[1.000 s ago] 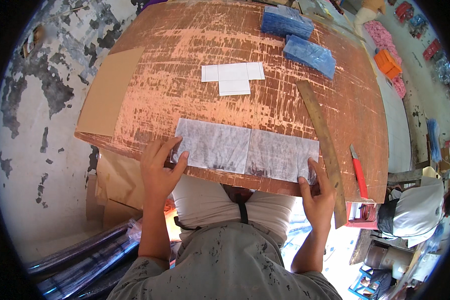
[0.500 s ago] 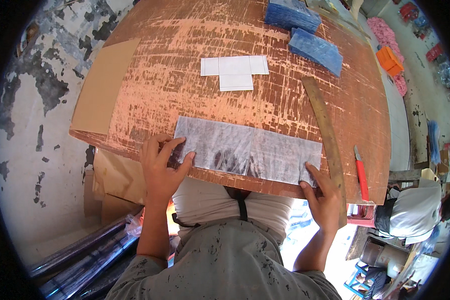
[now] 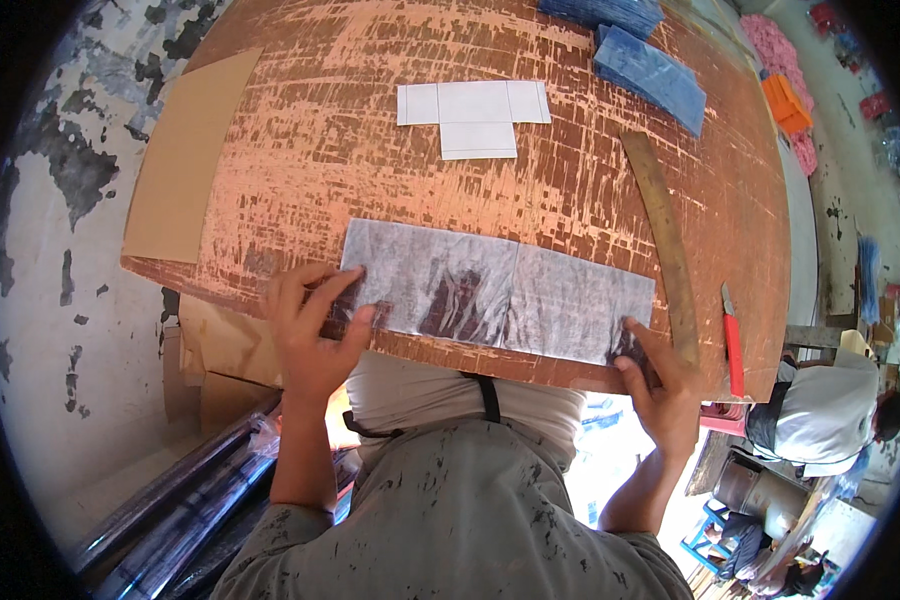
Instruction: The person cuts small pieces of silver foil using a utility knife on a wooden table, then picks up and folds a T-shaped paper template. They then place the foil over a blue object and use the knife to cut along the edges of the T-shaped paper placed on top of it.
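A long strip of clear, wrinkled plastic sheet (image 3: 560,295) lies at the table's near edge, with a seam or crease line across its middle. My left hand (image 3: 315,325) is at its left end, thumb and forefinger spread apart with their tips on the sheet. At the lower right corner, my right hand (image 3: 662,385) touches the sheet with thumb and forefinger apart; its other fingers are partly hidden. A brown metal ruler (image 3: 660,235) lies just right of the strip, its near end beside my right hand.
Beyond the strip lies a white T-shaped paper pattern (image 3: 477,120). Blue plastic stacks (image 3: 650,80) stand at the far right, a red-handled cutter knife (image 3: 733,350) at the right edge, cardboard (image 3: 185,165) at left. Another person (image 3: 825,415) sits at right; plastic rolls (image 3: 185,500) lean below left.
The view has shifted, so the tabletop things appear higher. My right hand has moved slightly right at the corner. Wrinkles and reflections in the plastic sheet look different.
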{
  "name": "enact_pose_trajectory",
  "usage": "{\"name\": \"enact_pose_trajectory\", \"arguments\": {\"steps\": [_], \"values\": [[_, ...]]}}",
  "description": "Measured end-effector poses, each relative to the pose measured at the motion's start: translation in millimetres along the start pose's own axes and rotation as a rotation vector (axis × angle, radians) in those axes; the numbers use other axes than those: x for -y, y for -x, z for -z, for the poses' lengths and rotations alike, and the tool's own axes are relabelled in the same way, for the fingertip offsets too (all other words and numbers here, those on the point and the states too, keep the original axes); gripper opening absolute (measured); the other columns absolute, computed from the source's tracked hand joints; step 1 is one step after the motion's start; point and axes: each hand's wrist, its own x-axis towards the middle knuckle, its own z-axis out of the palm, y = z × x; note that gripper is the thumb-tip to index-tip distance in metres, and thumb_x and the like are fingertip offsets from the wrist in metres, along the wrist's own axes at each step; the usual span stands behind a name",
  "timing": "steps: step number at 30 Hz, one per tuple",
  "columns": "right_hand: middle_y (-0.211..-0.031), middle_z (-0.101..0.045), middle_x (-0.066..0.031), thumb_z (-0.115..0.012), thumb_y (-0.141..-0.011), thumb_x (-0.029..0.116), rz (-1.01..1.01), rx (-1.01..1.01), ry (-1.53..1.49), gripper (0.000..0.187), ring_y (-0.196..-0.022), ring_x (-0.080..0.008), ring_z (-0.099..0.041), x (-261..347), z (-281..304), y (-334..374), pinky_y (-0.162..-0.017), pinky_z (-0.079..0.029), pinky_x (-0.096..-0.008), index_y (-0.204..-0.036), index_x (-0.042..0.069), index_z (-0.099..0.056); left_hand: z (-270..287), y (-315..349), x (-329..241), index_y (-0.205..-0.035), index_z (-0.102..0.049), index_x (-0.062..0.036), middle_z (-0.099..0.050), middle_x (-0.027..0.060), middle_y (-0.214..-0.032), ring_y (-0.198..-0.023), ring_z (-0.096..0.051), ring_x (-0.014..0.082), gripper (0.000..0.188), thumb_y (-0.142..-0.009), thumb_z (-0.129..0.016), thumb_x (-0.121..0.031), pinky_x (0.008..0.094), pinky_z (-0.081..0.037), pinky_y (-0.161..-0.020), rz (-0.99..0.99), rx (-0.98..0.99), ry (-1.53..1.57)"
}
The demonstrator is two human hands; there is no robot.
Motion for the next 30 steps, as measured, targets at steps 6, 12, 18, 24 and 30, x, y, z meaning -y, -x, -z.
{"name": "enact_pose_trajectory", "arguments": {"steps": [6, 12, 18, 24, 30], "values": [[-0.116, -0.074, -0.0174, -0.072, -0.098, 0.016, 0.187, -0.484, -0.030, 0.028, -0.112, -0.0360, -0.068, -42.2, -22.0, 3.8, -0.093, -0.051, -0.0430, -0.121, 0.000, -0.076, 26.9, -5.1, 62.4, -0.126, -0.075, -0.0068, -0.068, 0.0130, -0.123, -0.117, -0.061, 0.0340, 0.036, -0.096, -0.070, -0.027, 0.0475, -0.044, -0.105, -0.009, -0.174, -0.121], [-0.126, -0.072, -0.0147, -0.066, -0.100, 0.024, 0.183, -0.543, 0.139, 0.033, -0.128, -0.0399, -0.062, -35.5, -26.9, -7.6, -0.112, -0.039, -0.0488, -0.120, 0.000, -0.075, 42.0, -40.9, 97.6, -0.128, -0.072, -0.0006, -0.068, 0.0153, -0.132, -0.127, -0.062, 0.0330, 0.034, -0.106, -0.059, -0.023, 0.0444, -0.046, -0.111, 0.098, -0.262, -0.020], [-0.124, -0.072, -0.0163, -0.071, -0.094, 0.014, 0.093, -0.448, 0.049, 0.027, -0.127, -0.0406, -0.063, -33.1, -29.3, -13.4, -0.110, -0.043, -0.0490, -0.116, -0.001, -0.075, 28.2, -33.5, 113.7, -0.124, -0.072, 0.0011, -0.069, 0.0146, -0.131, -0.126, -0.063, 0.0295, 0.027, -0.105, -0.059, -0.013, 0.0417, -0.046, -0.112, 0.217, -0.250, 0.131], [-0.120, -0.072, -0.0185, -0.072, -0.091, 0.006, 0.090, -0.423, 0.025, 0.022, -0.124, -0.0415, -0.064, -30.4, -29.8, -17.3, -0.108, -0.049, -0.0504, -0.111, -0.003, -0.075, 30.7, -32.8, 114.2, -0.120, -0.073, 0.0016, -0.070, 0.0133, -0.127, -0.123, -0.064, 0.0259, 0.023, -0.103, -0.061, -0.009, 0.0384, -0.048, -0.109, 0.265, -0.256, 0.096], [-0.119, -0.072, -0.0184, -0.072, -0.092, 0.009, 0.126, -0.413, 0.094, 0.021, -0.121, -0.0409, -0.065, -30.0, -26.7, -19.7, -0.106, -0.050, -0.0510, -0.110, -0.003, -0.075, 28.5, -36.8, 112.4, -0.119, -0.074, 0.0016, -0.071, 0.0126, -0.127, -0.121, -0.065, 0.0244, 0.021, -0.103, -0.063, -0.007, 0.0374, -0.048, -0.109, 0.300, -0.244, 0.113]]}}
